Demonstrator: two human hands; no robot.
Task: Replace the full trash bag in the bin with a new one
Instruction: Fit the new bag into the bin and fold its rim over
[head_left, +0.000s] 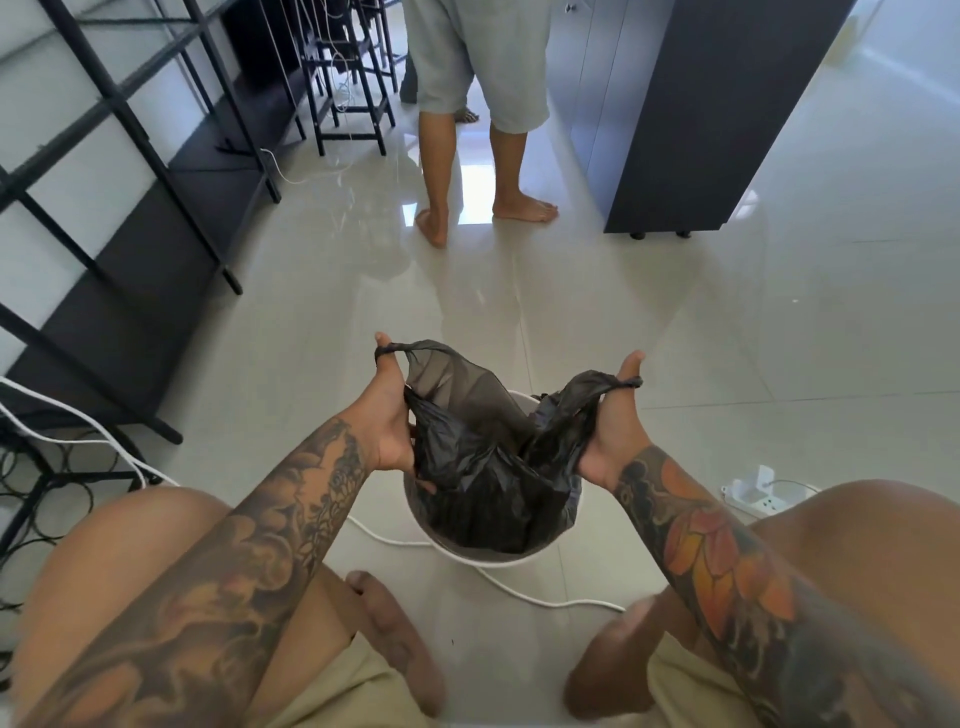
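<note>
Knees bracket the white bin (483, 555); bag change midway.
Left hand (387, 415) and right hand (615, 431) each grip a black trash bag (483, 462) handle; fitting remains.

The person is wearing pale beige shorts (332, 691), going barefoot, and showing dense tattoos along both forearms, with orange flowers colouring the right forearm (727, 561).
</note>
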